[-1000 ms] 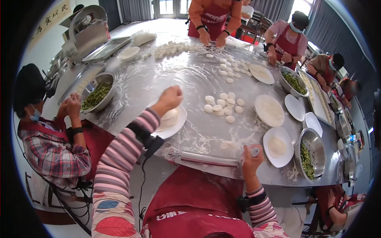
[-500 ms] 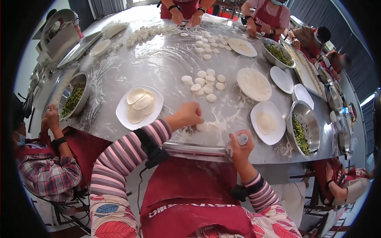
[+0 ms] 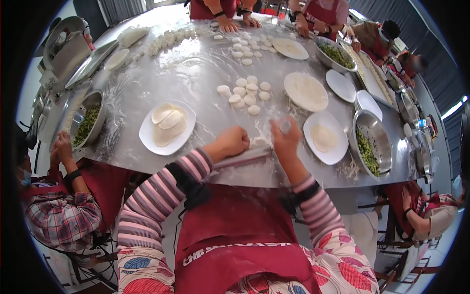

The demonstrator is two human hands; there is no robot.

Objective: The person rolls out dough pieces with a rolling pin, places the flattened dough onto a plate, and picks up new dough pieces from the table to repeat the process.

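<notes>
My right hand (image 3: 286,137) is wrapped round one end of a rolling pin (image 3: 243,158), its knob showing above the fist. The pin slants across the table near its front edge, passing below my left hand (image 3: 234,142). Those left fingers are closed at the edge of a small dough wrapper (image 3: 258,142), partly hidden by the hand and pin. Beyond my hands lies a cluster of small flattened dough pieces (image 3: 251,99). Rolled wrappers (image 3: 169,122) overlap on a white plate (image 3: 147,142) to the left. Another white plate (image 3: 317,156), to the right, also bears rolled dough.
Steel bowls of green filling stand left (image 3: 100,117) and right (image 3: 384,152). A plate of dough (image 3: 306,91) and white plates (image 3: 341,85) sit farther right. Co-workers surround the floured steel table (image 3: 196,68); one person's hands (image 3: 237,22) rest at its far side.
My right hand has moved forward and slightly left with the rolling pin, which is now tilted and nearer the dough. My left hand stays near the dough. The view has shifted a little.
</notes>
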